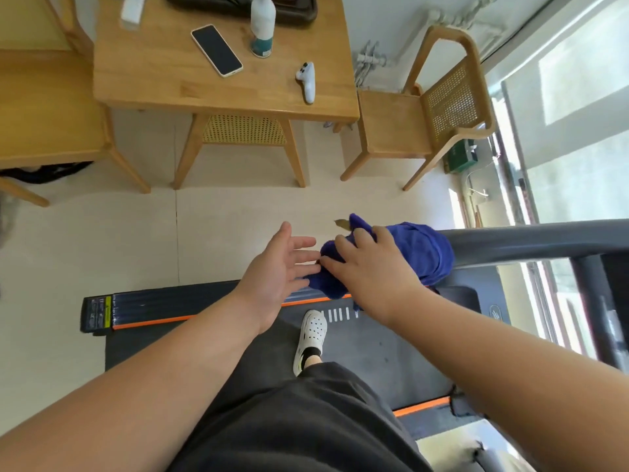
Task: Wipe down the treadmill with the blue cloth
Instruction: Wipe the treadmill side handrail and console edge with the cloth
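The blue cloth (425, 250) is draped over the end of the treadmill's grey handrail (531, 241). My right hand (367, 267) lies on top of the cloth, fingers curled round its bunched left part. My left hand (275, 270) hovers just left of the cloth, palm up and fingers spread straight, fingertips close to the fabric. Below lies the treadmill's dark belt (374, 356), with orange-striped side rails (153, 321). My foot in a white clog (311, 335) stands on the belt.
A wooden table (163, 76) stands ahead, bearing a phone (216, 50), a spray bottle (262, 25) and a white controller (307, 81). A wooden chair (425, 114) is at right, another chair (44, 131) at left. A window wall runs along the right.
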